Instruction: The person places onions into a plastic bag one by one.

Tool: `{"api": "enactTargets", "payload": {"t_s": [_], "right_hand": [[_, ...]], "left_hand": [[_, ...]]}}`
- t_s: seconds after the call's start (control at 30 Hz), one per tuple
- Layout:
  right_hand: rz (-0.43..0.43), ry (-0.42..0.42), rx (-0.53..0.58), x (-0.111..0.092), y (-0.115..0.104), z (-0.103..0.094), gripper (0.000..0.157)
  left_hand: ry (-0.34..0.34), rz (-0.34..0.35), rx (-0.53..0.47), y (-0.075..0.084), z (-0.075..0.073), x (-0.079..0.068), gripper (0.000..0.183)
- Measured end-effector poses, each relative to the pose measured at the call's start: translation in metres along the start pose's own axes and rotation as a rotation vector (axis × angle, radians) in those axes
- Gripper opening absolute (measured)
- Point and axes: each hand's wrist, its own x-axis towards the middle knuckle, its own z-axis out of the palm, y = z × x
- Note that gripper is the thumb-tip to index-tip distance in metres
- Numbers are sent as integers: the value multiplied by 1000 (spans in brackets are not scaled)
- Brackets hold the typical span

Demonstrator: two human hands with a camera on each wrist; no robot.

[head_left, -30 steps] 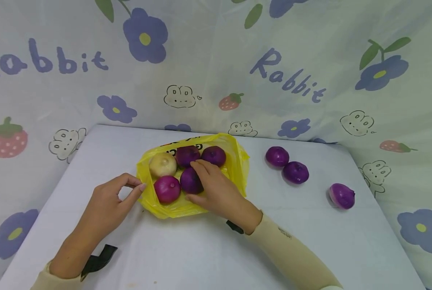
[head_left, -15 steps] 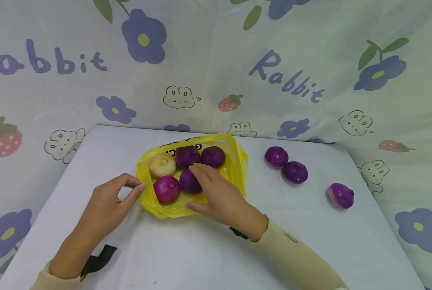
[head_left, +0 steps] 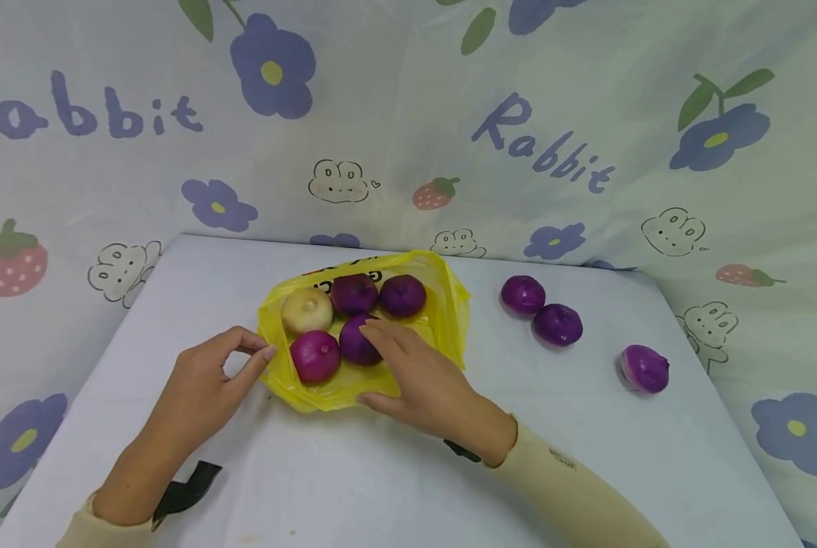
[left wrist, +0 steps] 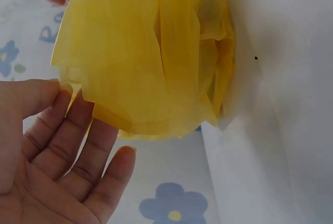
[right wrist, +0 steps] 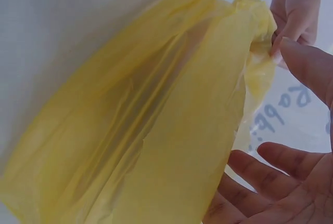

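A yellow plastic bag [head_left: 451, 327] lies with its mouth spread wide on the table. Inside it sit a pale yellow onion [head_left: 307, 310], a bright pinkish-purple onion [head_left: 315, 357] and several darker purple onions [head_left: 403, 295]. My left hand [head_left: 205, 384] pinches the bag's left rim between thumb and forefinger; the left wrist view shows the other fingers [left wrist: 106, 141] spread below that edge. Over the bag's front right side is my right hand [head_left: 429, 380], fingers extended and thumb apart, holding nothing. Its fingertips overlap the front middle purple onion [head_left: 355, 342] in the head view.
On the right of the white-covered table [head_left: 552, 457] lie two purple onions touching, a nearer-back one [head_left: 523, 294] and its neighbour [head_left: 557, 325]. Farther right is a lighter purple onion [head_left: 645, 370]. A printed cloth [head_left: 394, 114] hangs behind the table.
My right hand has drawn back to the right and toward me, away from the front middle purple onion, which stays in the bag. My left hand keeps its pinch on the rim.
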Motion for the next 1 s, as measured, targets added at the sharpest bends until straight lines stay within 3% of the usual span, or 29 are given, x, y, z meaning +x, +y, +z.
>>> {"api": "enactTargets", "payload": {"t_s": [0.37,0.63,1.0], "right_hand": [[-29,47,-39,-30,8,-14,83],[-42,65,-48,-55,16,-19,87],[-30,97,58,-83,24,-12,86]], "left_hand": [[14,26,7,1,1,0,11],[-1,-7,7,2,1,-2,10],[8,-7,-2,2,-1,-2,11]]}}
